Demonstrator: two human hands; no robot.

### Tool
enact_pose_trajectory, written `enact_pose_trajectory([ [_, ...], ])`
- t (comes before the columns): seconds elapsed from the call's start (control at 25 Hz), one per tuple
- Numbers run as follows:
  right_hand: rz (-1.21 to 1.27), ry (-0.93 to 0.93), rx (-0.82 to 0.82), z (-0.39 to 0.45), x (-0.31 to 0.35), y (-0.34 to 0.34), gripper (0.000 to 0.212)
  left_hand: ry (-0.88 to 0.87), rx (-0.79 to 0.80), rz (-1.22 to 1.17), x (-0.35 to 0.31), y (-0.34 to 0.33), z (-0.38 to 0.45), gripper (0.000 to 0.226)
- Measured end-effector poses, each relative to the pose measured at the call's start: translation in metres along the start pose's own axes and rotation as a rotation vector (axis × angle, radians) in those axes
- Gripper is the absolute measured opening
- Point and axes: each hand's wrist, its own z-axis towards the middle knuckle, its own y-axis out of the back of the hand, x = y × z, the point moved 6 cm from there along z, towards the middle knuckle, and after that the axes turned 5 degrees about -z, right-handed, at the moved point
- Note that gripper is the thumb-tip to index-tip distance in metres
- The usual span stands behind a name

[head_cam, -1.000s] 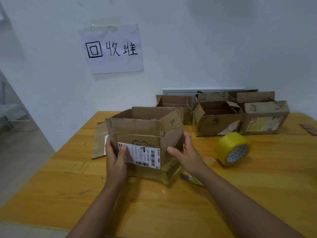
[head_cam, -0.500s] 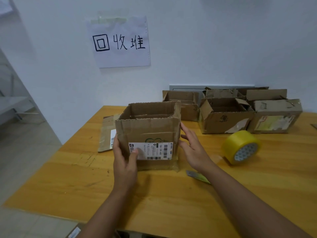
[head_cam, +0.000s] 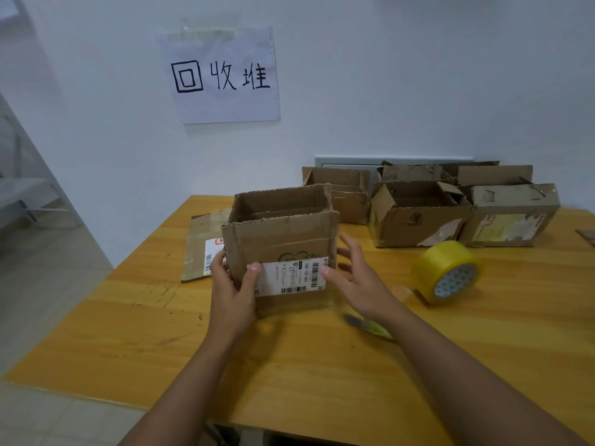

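An open-topped brown cardboard box (head_cam: 283,239) with a white shipping label on its front stands upright on the wooden table (head_cam: 289,375). My left hand (head_cam: 231,291) grips its front left corner, thumb on the label and fingers round the left side. At the box's right edge, my right hand (head_cam: 360,284) has its thumb tip on the label. Its fingers are spread and straight beside the right wall, and I cannot tell whether they touch it.
A yellow tape roll (head_cam: 447,272) lies on its side to the right. A small cutter (head_cam: 370,325) lies under my right wrist. Flattened cardboard (head_cam: 199,249) lies left of the box. Several opened boxes (head_cam: 418,220) line the wall. A paper sign (head_cam: 222,75) hangs above.
The box turned from corner-on to face-on and settled flat on the table. My right hand slid from the far right side to the front right edge, fingers opening.
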Motion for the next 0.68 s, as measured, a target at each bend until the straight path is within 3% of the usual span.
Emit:
enact_pose_trajectory([
  [0.12,0.03,-0.094,-0.02,-0.001,-0.005,-0.004,0.05,0.089,0.028,-0.01,-0.002,-0.001,-0.003,0.029],
  [0.28,0.092,-0.104,-0.065,0.002,0.017,0.014,0.037,0.2,0.176,-0.172,-0.011,-0.001,0.005,0.041],
  [0.4,0.097,-0.049,0.047,0.0,0.027,0.014,0.031,0.307,0.262,-0.248,-0.011,-0.006,0.011,0.029],
  [0.52,0.063,-0.088,0.088,-0.001,0.011,0.003,0.04,0.294,0.138,-0.206,-0.013,-0.009,0.01,0.017],
  [0.68,-0.004,-0.142,-0.137,0.004,-0.005,0.025,0.048,0.326,-0.017,-0.339,-0.023,0.014,0.019,0.024],
])
